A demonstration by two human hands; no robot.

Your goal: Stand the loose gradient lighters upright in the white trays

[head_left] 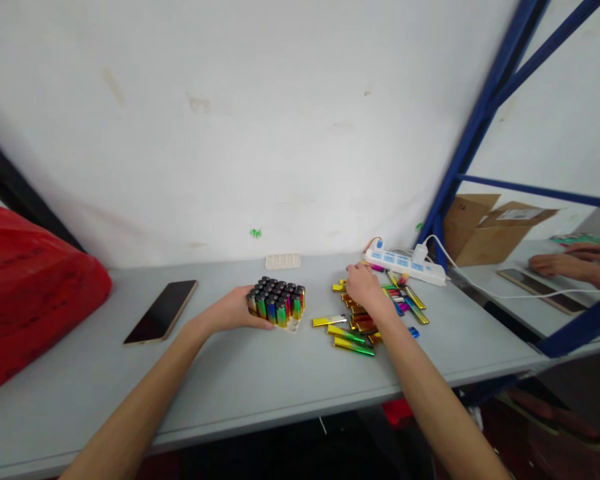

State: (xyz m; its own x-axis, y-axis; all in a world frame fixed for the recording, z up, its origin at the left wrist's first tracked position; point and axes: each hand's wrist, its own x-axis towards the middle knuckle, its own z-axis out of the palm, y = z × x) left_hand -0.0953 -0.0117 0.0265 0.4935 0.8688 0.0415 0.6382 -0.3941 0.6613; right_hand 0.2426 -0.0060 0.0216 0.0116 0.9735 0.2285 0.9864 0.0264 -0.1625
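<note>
My left hand point(240, 309) is wrapped round the left side of a white tray point(293, 326) that holds several upright shiny multicoloured cylinders with black tops point(280, 305). Some round slots at the tray's front right corner hold nothing. To the right, my right hand point(364, 285) reaches over a loose pile of shiny coloured pieces point(363, 325), in yellow, green, orange, blue and pink. Its fingers are bent down at the back left of the pile, and whatever lies between them is hidden.
A phone point(163, 312) and a red bag point(35, 287) lie at the left. Behind are a white slotted tray point(283, 261) and a power strip point(405, 265) with cables. Past the blue frame point(480, 120) are a cardboard box point(500, 233) and another person's hands point(560, 265).
</note>
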